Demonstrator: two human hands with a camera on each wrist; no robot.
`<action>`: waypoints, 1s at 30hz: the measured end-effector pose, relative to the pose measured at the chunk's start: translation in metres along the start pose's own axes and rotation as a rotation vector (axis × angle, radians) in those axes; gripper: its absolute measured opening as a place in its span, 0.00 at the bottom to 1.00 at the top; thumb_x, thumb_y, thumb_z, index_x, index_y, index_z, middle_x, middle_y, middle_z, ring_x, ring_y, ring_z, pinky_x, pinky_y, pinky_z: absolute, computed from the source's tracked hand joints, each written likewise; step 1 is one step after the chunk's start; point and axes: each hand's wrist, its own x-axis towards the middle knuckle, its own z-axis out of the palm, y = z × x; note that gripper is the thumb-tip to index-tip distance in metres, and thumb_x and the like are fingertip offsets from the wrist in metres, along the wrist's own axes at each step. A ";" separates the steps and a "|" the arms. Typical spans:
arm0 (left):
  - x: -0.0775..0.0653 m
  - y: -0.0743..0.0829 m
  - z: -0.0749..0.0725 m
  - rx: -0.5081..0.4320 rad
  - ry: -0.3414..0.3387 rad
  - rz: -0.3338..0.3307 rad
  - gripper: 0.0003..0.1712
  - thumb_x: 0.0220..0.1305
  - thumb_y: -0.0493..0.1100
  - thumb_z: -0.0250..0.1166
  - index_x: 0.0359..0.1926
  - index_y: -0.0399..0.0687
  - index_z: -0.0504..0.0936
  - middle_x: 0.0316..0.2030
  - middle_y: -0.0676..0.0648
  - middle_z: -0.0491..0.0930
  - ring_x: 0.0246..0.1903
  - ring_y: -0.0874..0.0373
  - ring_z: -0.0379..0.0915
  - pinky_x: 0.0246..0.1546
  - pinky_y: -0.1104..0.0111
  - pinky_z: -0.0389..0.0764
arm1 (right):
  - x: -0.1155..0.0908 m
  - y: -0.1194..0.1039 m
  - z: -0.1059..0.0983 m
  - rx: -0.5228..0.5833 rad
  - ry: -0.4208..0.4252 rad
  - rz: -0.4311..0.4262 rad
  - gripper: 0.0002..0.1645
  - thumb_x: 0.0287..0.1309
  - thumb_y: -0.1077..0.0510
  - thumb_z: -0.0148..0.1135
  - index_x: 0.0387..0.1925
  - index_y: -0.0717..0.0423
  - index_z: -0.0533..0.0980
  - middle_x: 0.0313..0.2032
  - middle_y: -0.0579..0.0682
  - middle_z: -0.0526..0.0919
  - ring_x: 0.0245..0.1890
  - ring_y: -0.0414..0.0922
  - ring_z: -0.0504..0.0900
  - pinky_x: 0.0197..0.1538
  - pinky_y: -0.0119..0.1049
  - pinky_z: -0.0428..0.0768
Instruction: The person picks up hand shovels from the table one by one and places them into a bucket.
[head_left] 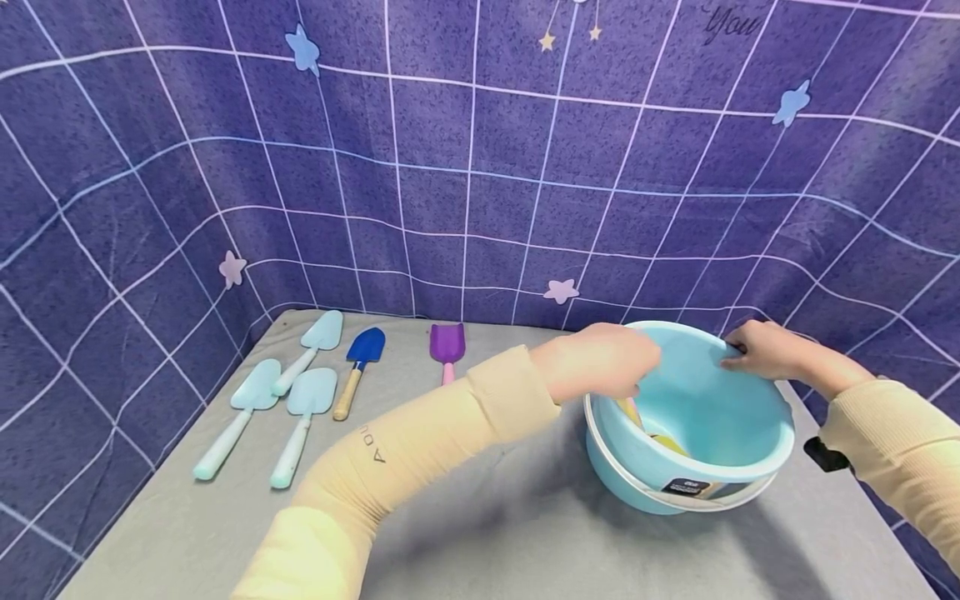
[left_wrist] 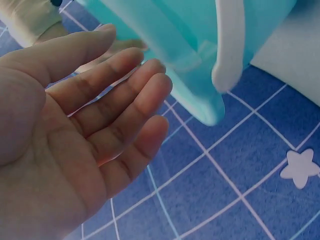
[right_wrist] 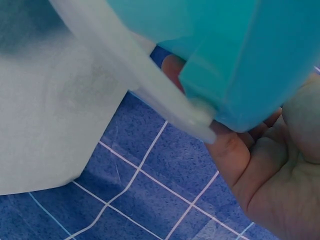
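A light blue bucket stands tilted toward me on the right side of the table. Its white handle hangs down around the front, below a dark label. Part of something yellow shows inside it. My right hand grips the bucket's far right rim, fingers wrapped under the edge in the right wrist view. Over the left rim hovers my left hand; the left wrist view shows its palm and loosely bent fingers holding nothing.
On the left of the grey table lie several pale blue trowels, a blue trowel with a wooden handle and a purple scoop. A small black object lies right of the bucket. A purple gridded curtain hangs behind.
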 end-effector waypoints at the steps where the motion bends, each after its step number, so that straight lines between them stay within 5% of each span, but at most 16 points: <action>1: -0.002 -0.003 -0.001 0.002 0.013 -0.002 0.07 0.64 0.47 0.61 0.42 0.55 0.78 0.32 0.56 0.71 0.34 0.62 0.67 0.39 0.66 0.75 | 0.000 0.000 0.000 0.002 0.000 0.001 0.20 0.54 0.60 0.64 0.15 0.51 0.63 0.14 0.41 0.57 0.16 0.38 0.61 0.22 0.31 0.62; 11: -0.026 -0.028 0.005 0.016 0.232 0.013 0.14 0.67 0.54 0.56 0.38 0.52 0.81 0.32 0.54 0.77 0.33 0.61 0.73 0.37 0.66 0.76 | 0.001 0.003 -0.001 0.017 0.002 0.003 0.20 0.53 0.61 0.64 0.15 0.51 0.63 0.14 0.41 0.58 0.16 0.38 0.61 0.21 0.31 0.62; 16: -0.037 -0.037 0.015 0.052 0.340 -0.035 0.15 0.66 0.55 0.55 0.40 0.53 0.81 0.34 0.53 0.77 0.36 0.58 0.75 0.37 0.65 0.76 | 0.002 0.004 -0.001 0.024 -0.003 -0.002 0.19 0.53 0.61 0.64 0.15 0.52 0.64 0.14 0.42 0.58 0.16 0.39 0.62 0.22 0.31 0.63; 30: -0.061 -0.075 0.082 0.047 0.512 -0.285 0.19 0.64 0.56 0.57 0.44 0.47 0.77 0.38 0.49 0.78 0.40 0.52 0.74 0.39 0.61 0.73 | -0.001 0.003 0.000 0.024 -0.012 -0.003 0.17 0.53 0.61 0.64 0.16 0.52 0.66 0.14 0.42 0.58 0.16 0.38 0.60 0.22 0.31 0.62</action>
